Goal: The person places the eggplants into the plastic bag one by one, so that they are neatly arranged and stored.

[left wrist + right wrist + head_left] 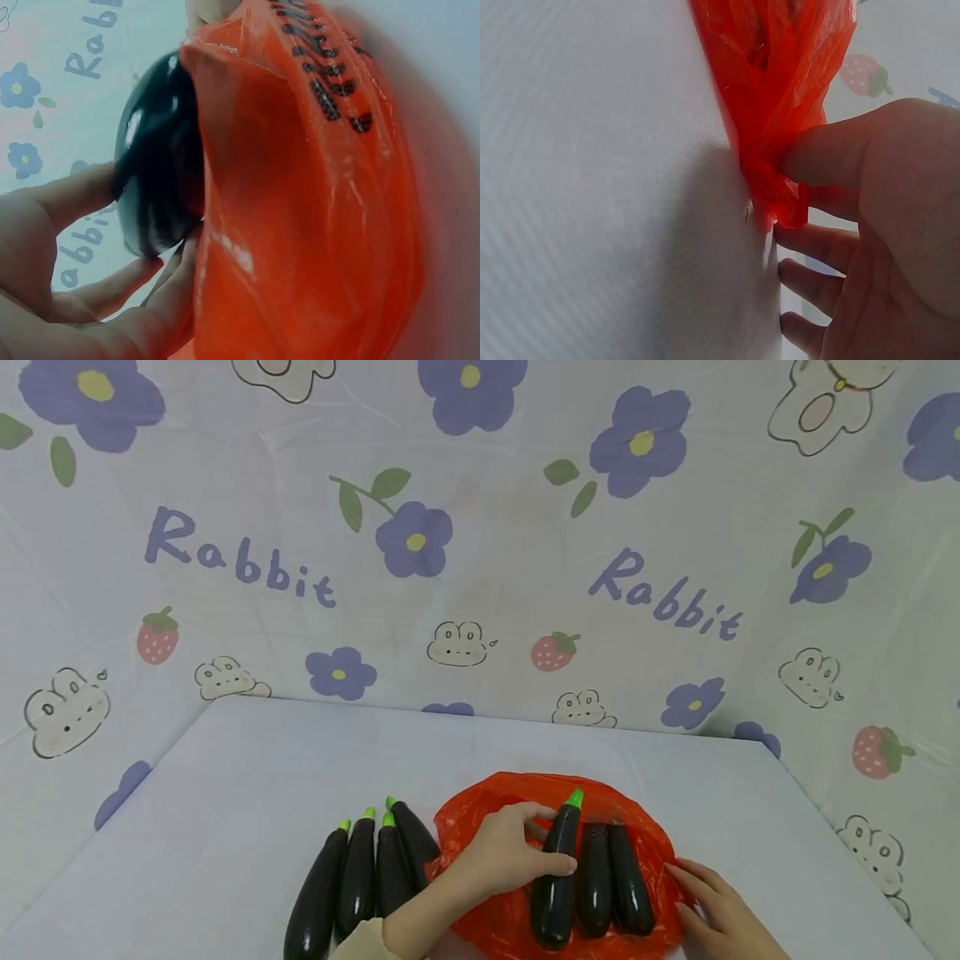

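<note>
My left hand [510, 852] grips a dark, glossy eggplant [555, 893] with a bright green stem, thumb on one side and fingers on the other. It is over a red plastic bag [480, 802] spread on the table. Beside it on the bag lie two more eggplants [595, 881] [632, 881]. In the left wrist view the held eggplant [154, 157] shows beyond the bag's edge [300, 210]. At the bag's right side, my right hand [723, 910] pinches its edge; the right wrist view shows thumb and forefinger on the gathered red plastic [769, 112].
Left of the bag, several eggplants [358, 877] lie side by side on the white table [225, 793], stems pointing away. Behind the table hangs a cloth [480, 593] printed with flowers, rabbits and strawberries.
</note>
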Available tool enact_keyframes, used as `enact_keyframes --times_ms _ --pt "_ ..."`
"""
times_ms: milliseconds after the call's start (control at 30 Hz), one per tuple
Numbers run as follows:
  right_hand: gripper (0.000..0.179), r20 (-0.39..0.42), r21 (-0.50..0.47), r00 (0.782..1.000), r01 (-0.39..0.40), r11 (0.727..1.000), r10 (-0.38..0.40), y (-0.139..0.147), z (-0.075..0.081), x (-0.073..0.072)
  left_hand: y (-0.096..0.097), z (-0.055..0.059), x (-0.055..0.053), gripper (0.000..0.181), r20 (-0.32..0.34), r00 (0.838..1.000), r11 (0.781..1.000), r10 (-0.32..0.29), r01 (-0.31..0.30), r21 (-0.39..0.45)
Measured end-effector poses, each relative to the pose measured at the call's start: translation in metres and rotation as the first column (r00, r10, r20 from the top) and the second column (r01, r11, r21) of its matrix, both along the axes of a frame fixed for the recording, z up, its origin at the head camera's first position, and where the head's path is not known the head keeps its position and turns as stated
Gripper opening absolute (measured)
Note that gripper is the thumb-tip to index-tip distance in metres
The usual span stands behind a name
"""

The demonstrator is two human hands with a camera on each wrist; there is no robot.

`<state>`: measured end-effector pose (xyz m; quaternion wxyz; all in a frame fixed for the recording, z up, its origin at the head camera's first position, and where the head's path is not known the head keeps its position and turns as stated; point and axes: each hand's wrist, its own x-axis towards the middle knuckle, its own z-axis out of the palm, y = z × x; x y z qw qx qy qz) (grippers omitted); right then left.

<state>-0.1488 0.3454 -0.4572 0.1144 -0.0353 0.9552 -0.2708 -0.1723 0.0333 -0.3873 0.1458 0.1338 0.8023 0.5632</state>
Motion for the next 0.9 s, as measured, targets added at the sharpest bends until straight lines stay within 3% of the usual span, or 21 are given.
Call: enact_keyframes --times_ms 200,467,900 --pt "0.056 0.000 -0.001 1.000 0.001 1.000 -0.001 -0.001 0.000 -0.001 -0.001 -0.002 -0.001 0.053 0.027 0.999 0.995 -0.038 0.041 -0.096" --pt "0.052 -0.045 -0.015 0.998 -0.046 0.999 0.045 0.002 0.001 0.002 0.004 -0.008 -0.006 0.052 0.074 0.997 0.988 -0.035 0.046 -0.150" --pt "0.051 -0.046 -0.024 0.997 -0.062 0.998 0.061 0.003 0.000 0.000 0.018 -0.028 -0.017 0.050 0.120 0.993 0.995 0.014 -0.001 -0.103"
